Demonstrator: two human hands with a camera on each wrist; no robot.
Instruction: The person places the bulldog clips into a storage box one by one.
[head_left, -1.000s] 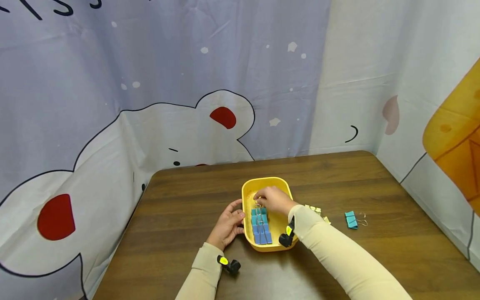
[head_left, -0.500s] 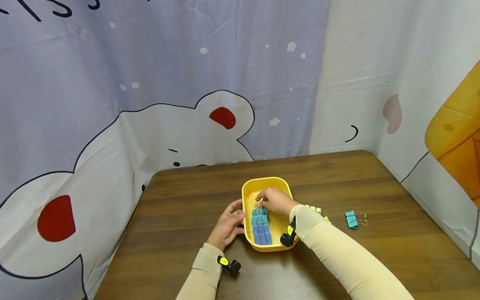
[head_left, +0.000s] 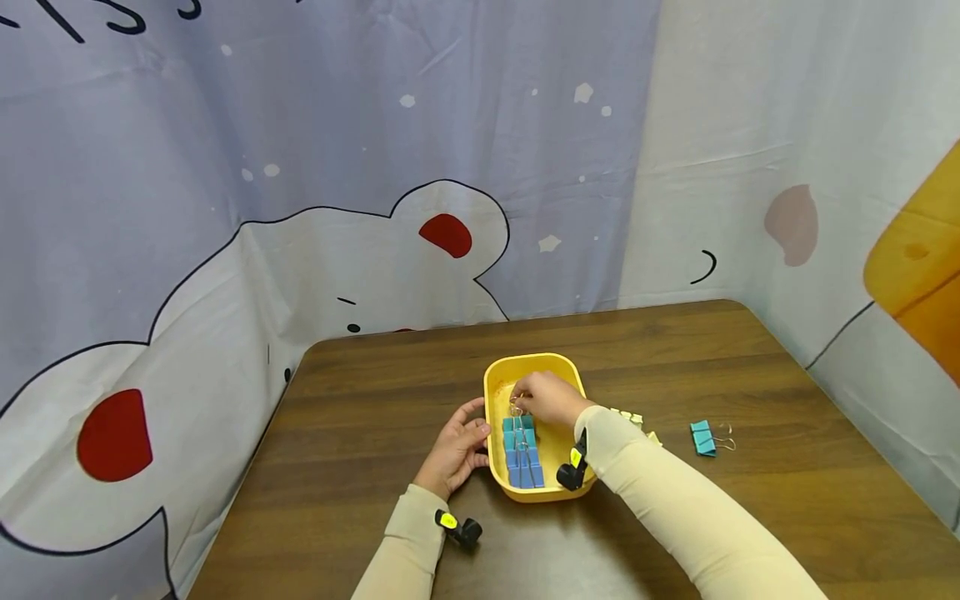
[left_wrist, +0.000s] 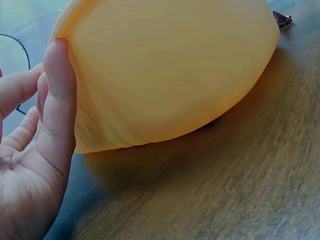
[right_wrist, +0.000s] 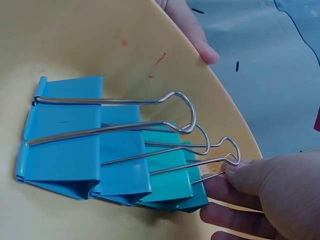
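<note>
- Head view: yellow tray (head_left: 536, 367) sits below and a little right of frame centre, on the wooden surface (head_left: 375, 400). Row of clips (head_left: 523, 473) lies in its left half, long axis up the frame: blue at the lower end, teal at the upper.
- Same view: right hand (head_left: 552, 400) is over the tray at the row's upper end; far teal clip (head_left: 509, 423) lies just below and left of its grip. Left hand (head_left: 455, 450) is outside the left wall, so the right is nearer.
- Same view, right of tray: loose teal clip (head_left: 702, 439); pale yellow clips (head_left: 636, 419) partly hidden.
- Left wrist view: left hand at left edge, fingers fairly straight, one laid along the outer wall, tip by the rim; wrapped round nothing.
- Right wrist view: grip at lower right, thumb and finger apparently pinching the wire handle (right_wrist: 207, 178) of the far teal clip; contact partly hidden. Clip body is immediately left; handle slopes up and right into the grip.
- Judgement: the key relation is this handle's line, plus the next teal clip (right_wrist: 167, 175) overlapping at left.
</note>
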